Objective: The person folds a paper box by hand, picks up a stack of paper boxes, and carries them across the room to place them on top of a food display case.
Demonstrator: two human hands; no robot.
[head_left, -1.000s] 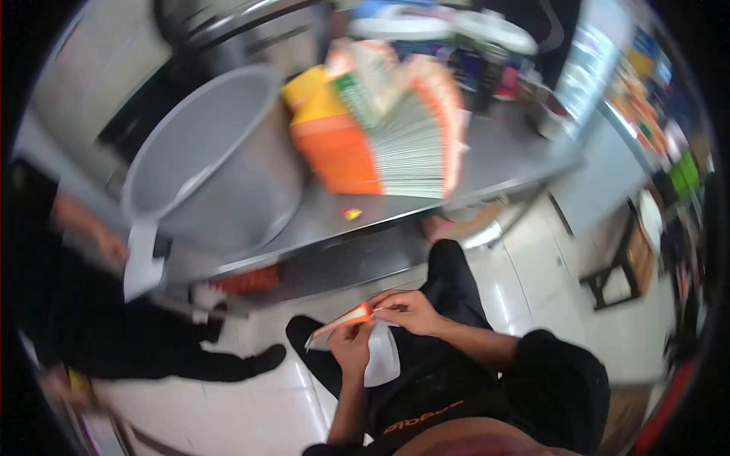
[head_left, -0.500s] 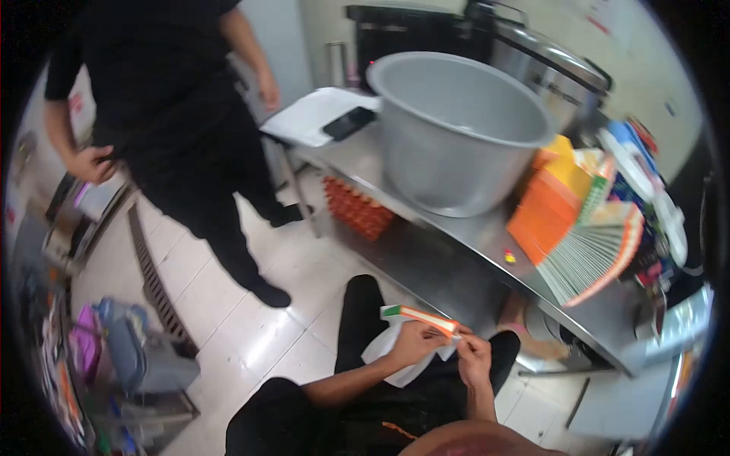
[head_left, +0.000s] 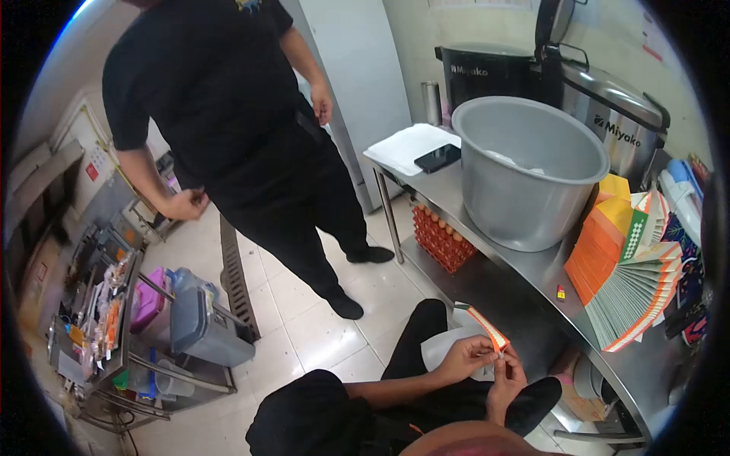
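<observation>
Over my lap, both hands hold a folded white paper piece (head_left: 485,325) with an orange and green printed edge. My left hand (head_left: 465,359) pinches it near its lower end, and my right hand (head_left: 506,378) has its fingertips closed on the same end, close to the left fingers. A broad white part of the paper (head_left: 439,348) hangs behind my left hand. To the right, a fanned stack of similar orange-edged papers (head_left: 635,285) lies on the steel table (head_left: 525,266), beside flat orange sheets (head_left: 597,239).
A large grey pot (head_left: 525,175) stands on the table near a phone (head_left: 438,158), white paper (head_left: 407,148), a small red-yellow packet (head_left: 561,292) and Miyako cookers (head_left: 620,114). Egg trays (head_left: 442,239) sit below. A person in black (head_left: 220,114) stands ahead; bins (head_left: 201,319) are at left.
My view has swung left and up, so the surroundings appear further right and lower. Both hands remain on the paper, their fingertips now closer together at its end. The other person still stands ahead.
</observation>
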